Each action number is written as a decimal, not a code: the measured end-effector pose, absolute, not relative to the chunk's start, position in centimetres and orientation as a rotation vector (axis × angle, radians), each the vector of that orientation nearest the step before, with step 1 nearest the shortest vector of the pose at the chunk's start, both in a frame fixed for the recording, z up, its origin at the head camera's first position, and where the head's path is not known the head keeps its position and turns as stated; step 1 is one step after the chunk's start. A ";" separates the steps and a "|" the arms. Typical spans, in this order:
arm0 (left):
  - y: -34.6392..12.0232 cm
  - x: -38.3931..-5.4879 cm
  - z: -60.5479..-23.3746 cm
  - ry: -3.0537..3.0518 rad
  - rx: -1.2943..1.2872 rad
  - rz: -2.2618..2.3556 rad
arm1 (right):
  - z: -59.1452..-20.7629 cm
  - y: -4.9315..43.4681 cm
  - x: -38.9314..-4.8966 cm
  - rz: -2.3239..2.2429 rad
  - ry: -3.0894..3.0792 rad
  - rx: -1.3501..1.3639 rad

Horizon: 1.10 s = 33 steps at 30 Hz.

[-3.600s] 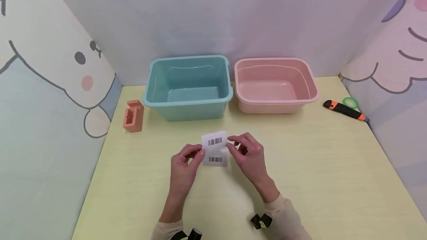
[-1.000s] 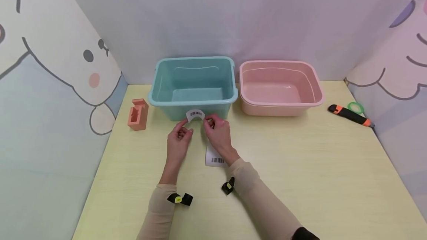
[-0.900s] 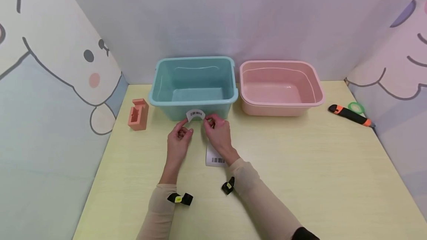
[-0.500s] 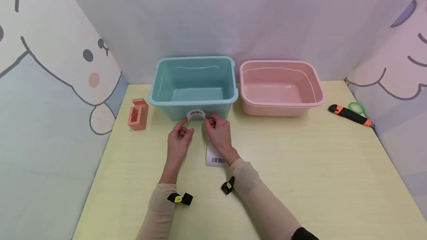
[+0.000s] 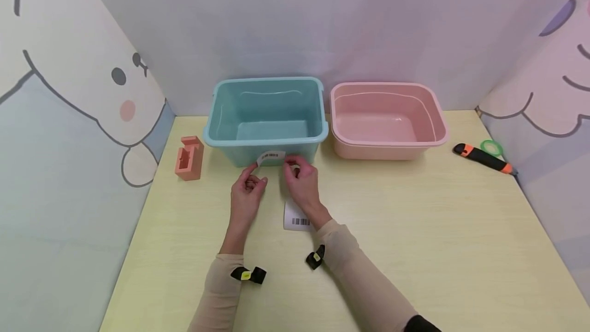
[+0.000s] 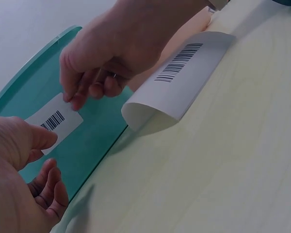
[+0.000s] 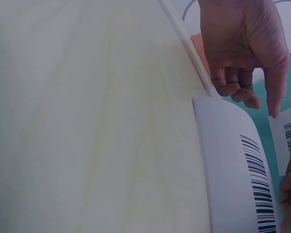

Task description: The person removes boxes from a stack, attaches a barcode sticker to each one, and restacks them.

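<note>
A small white barcode label (image 5: 271,156) lies along the lower front wall of the blue-green plastic bin (image 5: 266,143). My left hand (image 5: 246,198) is at the label's left end, one finger extended onto it and the others loosely bent. At the other end, my right hand (image 5: 302,183) pinches the label's corner between thumb and index finger, plainest in the left wrist view. Below my right hand a second barcode label sheet (image 6: 184,80) rests on the table, arched up in a curl. My right wrist partly hides it in the head view.
To the right of the blue-green bin stands a pink bin (image 5: 389,151). An orange notched block (image 5: 189,159) sits at the left. Near the table's right edge lie a black and orange utility knife (image 5: 484,159) and a green ring (image 5: 491,147).
Both hands have carried the label from mid-table to the bin's front wall. In the last half second its arched shape has flattened and its right end has risen slightly with my right fingers.
</note>
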<state>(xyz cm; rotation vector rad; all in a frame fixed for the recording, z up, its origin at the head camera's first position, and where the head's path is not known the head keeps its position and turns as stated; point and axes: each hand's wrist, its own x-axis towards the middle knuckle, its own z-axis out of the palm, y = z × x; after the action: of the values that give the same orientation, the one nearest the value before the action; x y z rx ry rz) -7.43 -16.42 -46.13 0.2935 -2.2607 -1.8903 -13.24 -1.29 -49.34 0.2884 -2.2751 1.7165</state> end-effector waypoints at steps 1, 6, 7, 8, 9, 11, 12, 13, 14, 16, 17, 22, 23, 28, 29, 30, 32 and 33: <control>-16.4 -7.4 -46.2 -2.260 0.290 -1.889 | -49.3 -1.3 -13.3 1.737 -2.276 0.317; -16.5 -7.6 -46.7 -2.251 0.288 -1.906 | -49.3 -1.5 -13.4 1.811 -2.292 0.409; -16.6 -7.8 -47.0 -2.253 0.291 -1.906 | -49.3 -1.6 -13.4 1.821 -2.294 0.416; -16.6 -7.9 -47.4 -2.253 0.296 -1.905 | -49.3 -1.6 -13.4 1.834 -2.294 0.419; -16.7 -8.1 -47.8 -2.256 0.297 -1.896 | -49.3 -1.6 -13.4 1.845 -2.295 0.420; -17.0 -8.4 -48.7 -2.259 0.301 -1.876 | -49.4 -1.6 -13.5 1.856 -2.296 0.417; -17.1 -8.4 -49.0 -2.263 0.305 -1.863 | -49.4 -1.6 -13.5 1.861 -2.296 0.413; -17.2 -8.5 -49.2 -2.264 0.308 -1.851 | -49.4 -1.6 -13.5 1.867 -2.295 0.408; -17.3 -8.5 -49.4 -2.266 0.310 -1.839 | -49.4 -1.6 -13.4 1.870 -2.297 0.402; -17.4 -8.4 -49.5 -2.267 0.319 -1.823 | -49.4 -1.6 -13.4 1.873 -2.302 0.392; -17.4 -8.4 -49.6 -2.264 0.323 -1.821 | -49.4 -1.6 -13.4 1.879 -2.302 0.388; -17.1 -8.5 -49.3 -2.217 0.284 -1.859 | -49.3 -1.5 -13.4 1.896 -2.300 0.383; -17.0 -8.5 -49.2 -2.208 0.259 -1.870 | -49.3 -1.5 -13.4 1.898 -2.298 0.379; -16.4 -9.2 -48.6 -2.205 0.104 -1.859 | -49.3 -1.5 -13.3 1.894 -2.310 0.371; -16.3 -9.4 -48.4 -2.202 0.081 -1.860 | -49.3 -1.5 -13.3 1.894 -2.313 0.373; -16.3 -9.5 -48.3 -2.205 0.064 -1.854 | -49.3 -1.5 -13.3 1.894 -2.314 0.379; -16.2 -9.7 -48.1 -2.204 0.049 -1.854 | -49.3 -1.5 -13.2 1.897 -2.316 0.389; -16.2 -9.8 -48.0 -2.203 0.046 -1.855 | -49.3 -1.5 -13.2 1.902 -2.314 0.394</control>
<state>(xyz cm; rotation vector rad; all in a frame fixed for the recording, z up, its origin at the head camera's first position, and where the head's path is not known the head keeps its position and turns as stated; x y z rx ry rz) -9.81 -16.25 -47.96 0.0458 -2.2034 -1.8553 -13.21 -1.48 -49.31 0.3943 -2.3142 1.9018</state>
